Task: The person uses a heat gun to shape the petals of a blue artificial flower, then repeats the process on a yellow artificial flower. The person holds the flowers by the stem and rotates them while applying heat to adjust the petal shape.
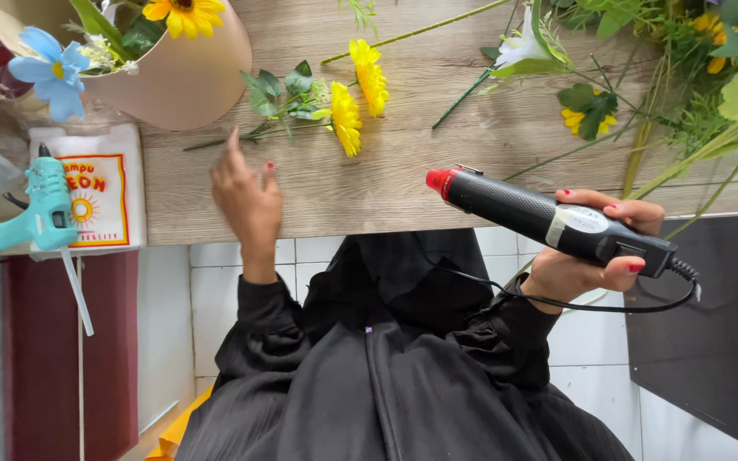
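Far left of the table (437, 102): teal glue gun (34, 213) parked on a white printed packet (106, 196), clear glue stick poking out the back. Behind it, a beige paper-wrapped bouquet (172, 72) with a blue flower (51, 72) and a yellow one. My left hand (248, 201) is empty, fingers loosely spread, index raised, hovering over the table edge just short of the yellow flower sprig (335, 102) lying flat on the wood. Right hand (595, 248) is wrapped round a black heat gun (548, 220), red nozzle pointing left toward the sprig, held off the table edge, cord looping under the wrist. Loose stems and greenery (685, 94) piled far right. My read: tool is up and ready, workpiece not yet picked. Next move probably needs left hand to grab the sprig by its stem, keep fingers away from the nozzle line.
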